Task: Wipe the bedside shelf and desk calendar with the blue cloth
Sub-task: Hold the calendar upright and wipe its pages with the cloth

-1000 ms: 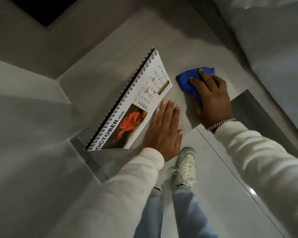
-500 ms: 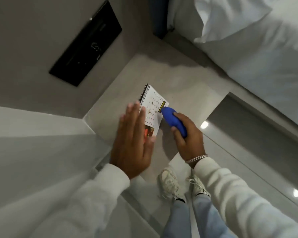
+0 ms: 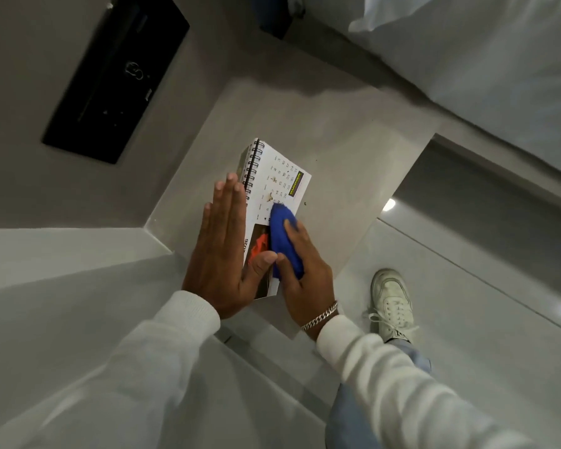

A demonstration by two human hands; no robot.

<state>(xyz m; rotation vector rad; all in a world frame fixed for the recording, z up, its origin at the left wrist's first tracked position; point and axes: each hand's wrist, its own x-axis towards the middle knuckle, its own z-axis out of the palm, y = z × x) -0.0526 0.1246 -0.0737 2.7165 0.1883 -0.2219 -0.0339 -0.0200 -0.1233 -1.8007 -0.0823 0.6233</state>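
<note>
calendar point(image 3: 274, 186) on shelf point(image 3: 353, 163), cloth point(image 3: 284, 241) on calendar.

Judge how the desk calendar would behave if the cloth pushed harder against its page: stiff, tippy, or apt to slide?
The desk calendar looks like thin spiral-bound card, so probably light and somewhat flexible. It would likely tip or slide on the smooth shelf; the flat left hand seems to brace it while the right hand presses the blue cloth on.

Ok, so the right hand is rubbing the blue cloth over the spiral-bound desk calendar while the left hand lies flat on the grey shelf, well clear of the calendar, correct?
Not quite. The head view shows the left hand is not clear of the spiral-bound desk calendar: it steadies the calendar, thumb pressed on its front page. The rest holds: the right hand rubs the blue cloth over the calendar, above the grey shelf.
</note>
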